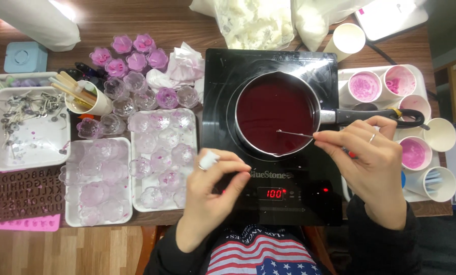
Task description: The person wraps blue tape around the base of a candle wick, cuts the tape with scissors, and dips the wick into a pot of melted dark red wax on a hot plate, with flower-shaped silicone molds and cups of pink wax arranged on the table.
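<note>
Right hand: the right hand (371,155) pinches a thin metal wick pin (295,134) between thumb and fingertips, its free end reaching out over the pan.
Left hand: the left hand (213,178) is loosely curled with thumb and forefinger pressed together, apparently on something small; what it pinches I cannot tell. It hovers over the front edge of the cooktop (269,203), a ring with a pale stone on one finger.
Pan: just ahead of both hands, a small saucepan (275,118) of dark red melted liquid sits on the black induction cooktop, its handle passing just beyond the right hand's fingers.
Step in hand: by my reading, the pin is being held over the liquid, ready for dipping or stirring.
Next move: it seems to call for a steady, shallow lowering of the pin's tip, with fingers kept off the hot rim.
Left of the hands: white trays (98,219) hold clear flower-shaped moulds (159,153); further out, a tray of metal wick holders (27,114).
Right of the hands: paper cups (414,153) stained pink stand together.
Underneath: a wooden worktop (151,23).
</note>
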